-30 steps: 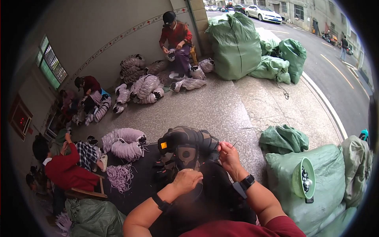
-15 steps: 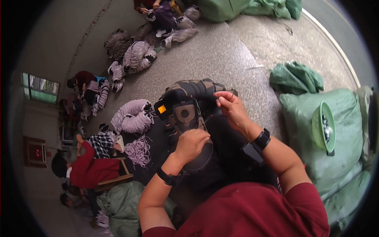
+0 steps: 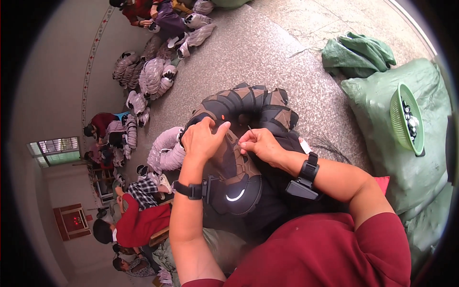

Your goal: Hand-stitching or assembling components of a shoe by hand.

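Right hand point(image 3: 262, 146) of the person, near the centre of the frame, is pinched at thumb and fingertips around a thin dark rod point(image 3: 249, 128), whose short end shows above the grip. Left hand point(image 3: 203, 138) lies just to the left, palm down over the upper-left end of a brown-and-black shoe upper point(image 3: 235, 174), its thumb spread from the fingers; the fingertips are out of sight, so I cannot tell how firmly it grips. This shoe upper sits in the middle of the frame, below and between the two hands, above the dark-clothed lap. Its long axis slants from upper left to lower right, steeply, and the rounded dark end, marked by a white arc point(image 3: 235, 195), points toward the bottom of the frame. Behind the hands, a curved row of nested brown-and-black uppers point(image 3: 244, 101) bends across and down to the right. The left hand covers the far end of the worked piece, and whether the rod touches it is hard to make out. Pale pink bundled uppers point(image 3: 165, 148) stand left of centre, partly cut off from view by the left hand and forearm. At right, a green basket point(image 3: 405, 136) of small dark and white pieces, too small to identify, rests tilted on a green sack point(image 3: 375, 107).
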`<state>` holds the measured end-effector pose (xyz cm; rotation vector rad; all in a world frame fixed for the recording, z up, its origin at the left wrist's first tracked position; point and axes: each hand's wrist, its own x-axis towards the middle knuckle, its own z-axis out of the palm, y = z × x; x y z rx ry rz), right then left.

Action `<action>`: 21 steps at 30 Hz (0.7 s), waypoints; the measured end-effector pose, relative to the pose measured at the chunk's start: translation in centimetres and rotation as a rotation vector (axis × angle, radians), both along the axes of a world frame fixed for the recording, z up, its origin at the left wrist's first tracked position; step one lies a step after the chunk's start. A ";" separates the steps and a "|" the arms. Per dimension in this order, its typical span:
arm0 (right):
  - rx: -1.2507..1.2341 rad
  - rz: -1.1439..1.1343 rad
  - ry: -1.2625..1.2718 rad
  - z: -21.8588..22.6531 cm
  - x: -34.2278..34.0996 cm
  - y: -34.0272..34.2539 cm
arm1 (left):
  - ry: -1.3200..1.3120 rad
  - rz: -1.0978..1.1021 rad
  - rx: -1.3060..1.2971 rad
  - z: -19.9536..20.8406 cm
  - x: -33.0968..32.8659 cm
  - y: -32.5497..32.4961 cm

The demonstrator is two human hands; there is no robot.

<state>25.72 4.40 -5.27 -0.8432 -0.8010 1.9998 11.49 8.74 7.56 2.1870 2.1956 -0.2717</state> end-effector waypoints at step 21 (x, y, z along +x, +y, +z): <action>0.212 0.011 -0.362 -0.6 -3.2 2.3 | -0.725 0.103 -0.277 -3.7 -6.2 1.9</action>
